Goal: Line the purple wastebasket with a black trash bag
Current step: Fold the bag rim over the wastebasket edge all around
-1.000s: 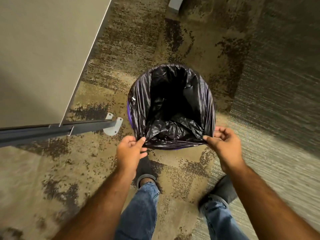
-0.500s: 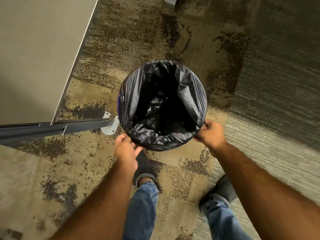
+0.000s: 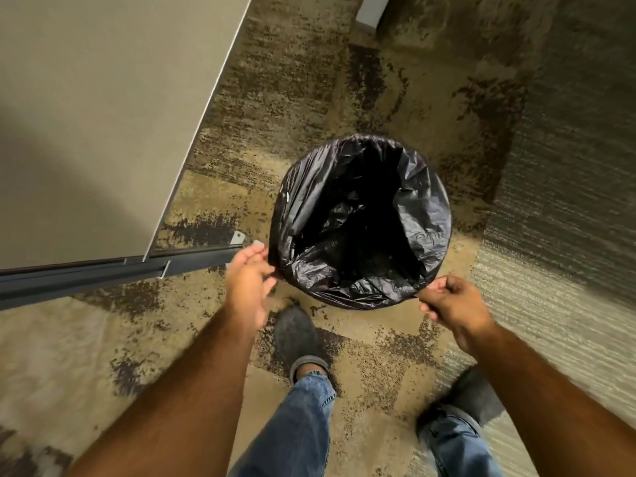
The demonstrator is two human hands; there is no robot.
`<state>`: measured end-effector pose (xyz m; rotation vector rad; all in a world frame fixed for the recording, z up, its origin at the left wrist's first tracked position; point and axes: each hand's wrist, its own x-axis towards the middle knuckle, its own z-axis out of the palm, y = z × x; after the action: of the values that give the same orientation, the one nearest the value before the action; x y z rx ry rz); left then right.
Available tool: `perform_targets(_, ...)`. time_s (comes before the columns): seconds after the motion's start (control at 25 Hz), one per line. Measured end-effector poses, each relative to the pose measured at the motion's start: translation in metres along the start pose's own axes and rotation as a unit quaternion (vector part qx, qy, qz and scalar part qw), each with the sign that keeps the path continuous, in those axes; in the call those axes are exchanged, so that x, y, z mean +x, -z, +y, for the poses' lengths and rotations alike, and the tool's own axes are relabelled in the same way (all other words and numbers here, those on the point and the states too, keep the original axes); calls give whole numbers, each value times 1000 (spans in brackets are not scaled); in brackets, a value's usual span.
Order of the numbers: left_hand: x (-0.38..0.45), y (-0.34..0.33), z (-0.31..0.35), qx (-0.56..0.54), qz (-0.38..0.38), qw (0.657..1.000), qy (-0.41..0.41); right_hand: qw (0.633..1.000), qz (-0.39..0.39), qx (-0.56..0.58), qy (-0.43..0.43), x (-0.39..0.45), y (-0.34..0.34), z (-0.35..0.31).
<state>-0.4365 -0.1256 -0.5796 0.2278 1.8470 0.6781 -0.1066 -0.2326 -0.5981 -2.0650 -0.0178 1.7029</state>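
Seen from above, looking down past both forearms. Left hand [image 3: 248,282] reaches forward at the near-left edge of the black trash bag [image 3: 361,222], palm turned inward, fingers [image 3: 253,256] loosely spread and slightly blurred; they lie against or just beside the bag's folded-over rim, and no firm grasp is apparent, so the hand reads as released. Right hand [image 3: 454,302] sits at the near-right edge of the rim, fingers curled into a pinch; whether they hold a fold of plastic or only touch it cannot be told at this angle. The bag is spread wide, its mouth round, its edge turned down over the outside all the way around; the wastebasket beneath is fully covered, no purple visible. Inside, the plastic is crumpled and wrinkled along the near wall, dark at the bottom. It stands on mottled tan-and-brown carpet [image 3: 309,80], well clear in front of the person's feet. A dark shoe [image 3: 296,335] sits just short of the bag's near edge, between the two forearms; jeans [image 3: 303,418] show below it. To the left, a beige partition panel [image 3: 96,115] with a dark metal base rail [image 3: 103,270] ends just beside the left hand. Greyer striped carpet [image 3: 564,208] runs along the right.
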Motion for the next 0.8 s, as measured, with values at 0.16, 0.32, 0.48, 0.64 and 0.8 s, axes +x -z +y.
perform_targets(0.16,0,-12,19,70,49,978,-188,998,-11,57,0,-7,13,-11)
perform_targets(0.32,16,-38,29,185,24,945,-270,986,44,103,120,-17,-3,-37)
perform_targets(0.48,33,-43,34,140,81,959,-234,974,111,-9,198,-10,-32,-52)
perform_targets(0.64,47,-55,35,61,67,992,-93,973,125,-39,189,2,-34,-43)
perform_targets(0.8,56,-56,40,0,-52,994,97,978,114,19,174,-4,-30,-31)
